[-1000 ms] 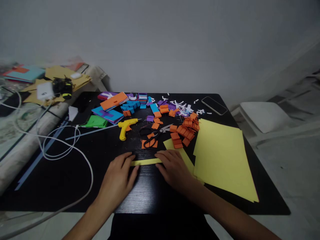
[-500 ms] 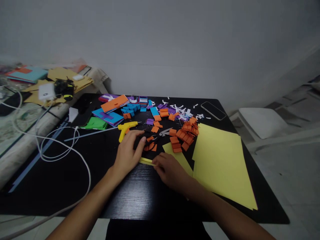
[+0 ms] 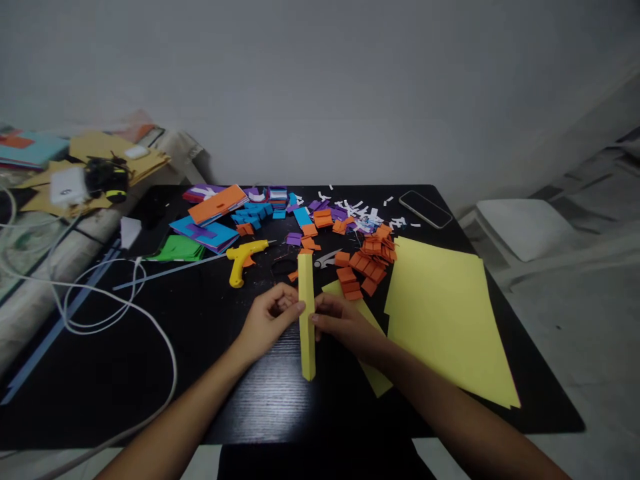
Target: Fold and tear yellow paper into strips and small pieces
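Note:
A long, narrow folded strip of yellow paper (image 3: 307, 333) stands lengthwise in front of me, pinched from both sides. My left hand (image 3: 273, 317) closes on its left edge with thumb and fingers. On the opposite edge, my right hand (image 3: 345, 325) grips it at about the same height. Under my right wrist lies a flat yellow paper piece (image 3: 375, 377). Just beyond the strip are scissors (image 3: 327, 259), their handles partly hidden. A yellow glue gun (image 3: 245, 259) rests on the table to the left of them.
Small folded orange pieces (image 3: 367, 267) lie heaped beside large yellow sheets (image 3: 450, 313). A phone (image 3: 425, 209) sits at the back right, near white paper scraps (image 3: 370, 217). Blue, orange and green folded papers (image 3: 183, 248) are at the left, with a white cable (image 3: 165, 333) crossing the table.
The yellow strip has gone from lying crosswise under my hands to pointing away from me, lifted between them. My left hand has come back from beside the scissors and glue gun.

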